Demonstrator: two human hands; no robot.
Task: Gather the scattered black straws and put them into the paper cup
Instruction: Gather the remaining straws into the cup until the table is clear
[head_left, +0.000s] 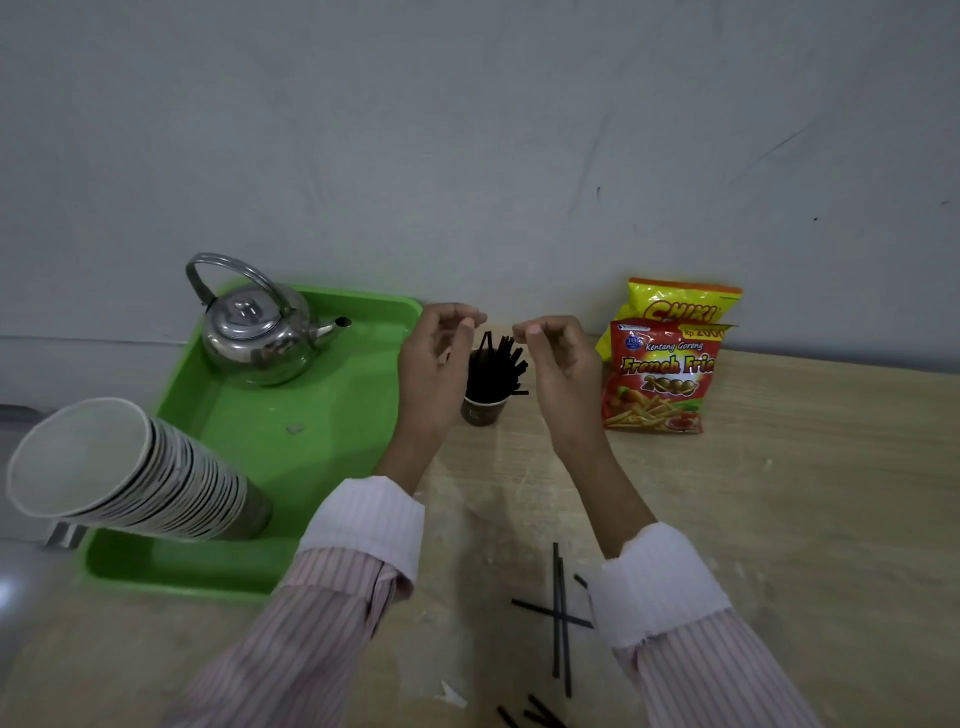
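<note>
A dark paper cup (483, 411) stands on the wooden table near the wall, filled with a bundle of black straws (496, 371) that stick up and lean right. My left hand (436, 364) hovers just left of the bundle and my right hand (558, 358) just right of it, both with curled fingers apart and nothing in them. Several loose black straws (560, 618) lie crossed on the table near my right sleeve, and more straw ends (535, 716) show at the bottom edge.
A green tray (311, 415) at left carries a steel kettle (260, 327) and a tilted stack of paper cups (130, 467). Two snack bags (665, 364) lean against the wall to the right of the cup. A scrap of white paper (452, 693) lies near the front.
</note>
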